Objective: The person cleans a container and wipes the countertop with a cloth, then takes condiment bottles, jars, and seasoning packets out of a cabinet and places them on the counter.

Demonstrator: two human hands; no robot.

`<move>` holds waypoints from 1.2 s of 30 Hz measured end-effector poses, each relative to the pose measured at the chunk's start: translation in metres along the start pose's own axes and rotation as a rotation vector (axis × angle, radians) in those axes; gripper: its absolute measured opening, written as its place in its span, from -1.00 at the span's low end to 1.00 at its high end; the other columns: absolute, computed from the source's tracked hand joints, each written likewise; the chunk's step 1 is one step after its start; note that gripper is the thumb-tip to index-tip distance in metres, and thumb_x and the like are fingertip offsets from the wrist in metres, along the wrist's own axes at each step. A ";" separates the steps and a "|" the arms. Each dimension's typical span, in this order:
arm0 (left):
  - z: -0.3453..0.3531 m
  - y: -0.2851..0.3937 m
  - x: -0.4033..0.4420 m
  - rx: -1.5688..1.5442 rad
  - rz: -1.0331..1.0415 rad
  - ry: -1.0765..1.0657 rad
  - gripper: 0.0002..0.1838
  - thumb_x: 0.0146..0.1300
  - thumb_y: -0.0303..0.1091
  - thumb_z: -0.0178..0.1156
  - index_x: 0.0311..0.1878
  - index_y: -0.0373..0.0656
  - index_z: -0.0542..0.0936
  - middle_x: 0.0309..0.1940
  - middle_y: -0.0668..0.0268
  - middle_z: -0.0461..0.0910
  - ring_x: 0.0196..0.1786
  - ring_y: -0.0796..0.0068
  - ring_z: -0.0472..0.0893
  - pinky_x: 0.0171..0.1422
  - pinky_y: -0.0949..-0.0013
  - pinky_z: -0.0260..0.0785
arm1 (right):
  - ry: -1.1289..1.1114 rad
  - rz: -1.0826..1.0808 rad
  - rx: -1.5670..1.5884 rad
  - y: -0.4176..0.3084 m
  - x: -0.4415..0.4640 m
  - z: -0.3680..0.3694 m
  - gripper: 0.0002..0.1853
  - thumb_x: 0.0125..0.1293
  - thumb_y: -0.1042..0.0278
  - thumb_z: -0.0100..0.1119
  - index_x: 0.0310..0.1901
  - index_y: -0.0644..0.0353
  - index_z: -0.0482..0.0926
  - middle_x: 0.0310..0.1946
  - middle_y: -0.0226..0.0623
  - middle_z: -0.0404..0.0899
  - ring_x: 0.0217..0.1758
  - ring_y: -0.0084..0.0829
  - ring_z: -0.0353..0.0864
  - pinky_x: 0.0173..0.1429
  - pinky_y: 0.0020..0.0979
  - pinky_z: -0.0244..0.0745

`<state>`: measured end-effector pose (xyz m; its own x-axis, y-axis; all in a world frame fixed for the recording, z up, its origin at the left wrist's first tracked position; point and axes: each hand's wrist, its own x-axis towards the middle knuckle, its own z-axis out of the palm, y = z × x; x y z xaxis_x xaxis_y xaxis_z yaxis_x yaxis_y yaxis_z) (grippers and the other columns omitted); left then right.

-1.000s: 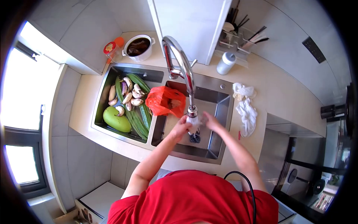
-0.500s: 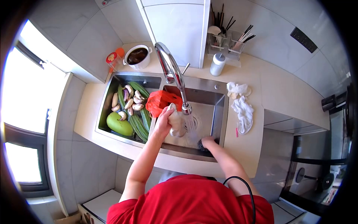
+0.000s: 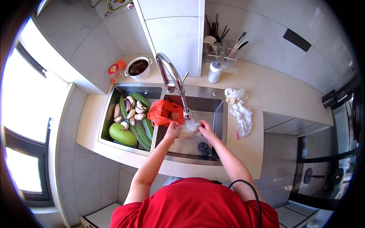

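Under the stream from the tap (image 3: 187,113), a wet whitish cloth (image 3: 189,131) is stretched between my two hands over the right sink basin (image 3: 178,150). My left hand (image 3: 172,131) pinches its left end, and my right hand (image 3: 207,131) grips the right end. Water runs onto the middle of it. On the basin floor, below my right hand and apart from it, lies a dark scouring pad (image 3: 204,148). A red plastic bag (image 3: 163,112) sits over the divider just beyond my left hand; its contents are mostly hidden.
The left basin (image 3: 104,133) holds long green gourds (image 3: 141,135), a large green fruit (image 3: 122,133) and several pale, brownish-purple vegetable pieces (image 3: 140,109). Behind stand a pot of dark liquid (image 3: 138,68) and a white bottle (image 3: 215,72). White cloths (image 3: 242,116) lie on the right counter.
My right hand has let go of the scouring pad at the basin's front right and risen to the cloth. My left hand has lowered the cloth rightward under the water.
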<state>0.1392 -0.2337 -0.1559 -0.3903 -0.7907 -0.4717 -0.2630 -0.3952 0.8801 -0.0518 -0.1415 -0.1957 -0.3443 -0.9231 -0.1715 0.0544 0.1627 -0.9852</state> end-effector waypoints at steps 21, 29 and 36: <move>-0.008 0.009 0.003 0.696 -0.101 -0.425 -0.60 0.08 -0.09 0.36 -0.12 -0.19 0.65 -0.34 0.31 0.61 -0.28 0.55 0.53 -0.21 0.43 0.39 | -0.214 -0.065 -0.620 -0.022 -0.013 0.011 -0.70 0.14 0.24 0.20 -0.19 0.31 0.56 -0.24 0.03 0.61 -0.11 -0.06 0.60 -0.01 -0.18 0.46; 0.030 -0.036 0.023 -0.409 -0.066 -0.176 -0.61 0.26 -0.50 0.00 0.17 -0.22 0.36 0.03 0.18 0.52 0.03 0.28 0.54 0.16 0.19 0.41 | 0.151 -0.190 -0.566 -0.006 -0.046 0.091 -0.55 0.29 0.41 -0.07 0.14 0.51 0.19 -0.15 0.35 0.47 -0.07 0.20 0.50 0.00 0.04 0.40; 0.058 -0.003 -0.016 -0.500 -0.158 -0.263 -0.66 0.32 -0.41 -0.03 0.16 -0.19 0.39 0.00 0.25 0.52 0.02 0.38 0.53 0.14 0.30 0.40 | 0.161 0.021 -0.086 0.001 0.007 0.046 -0.54 0.39 0.33 -0.24 0.30 0.21 0.22 0.05 0.26 0.42 0.11 0.13 0.44 0.17 -0.06 0.33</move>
<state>0.0948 -0.1924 -0.1539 -0.6032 -0.5865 -0.5406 0.0872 -0.7222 0.6862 -0.0113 -0.1638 -0.1982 -0.4898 -0.8527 -0.1819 -0.0151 0.2169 -0.9761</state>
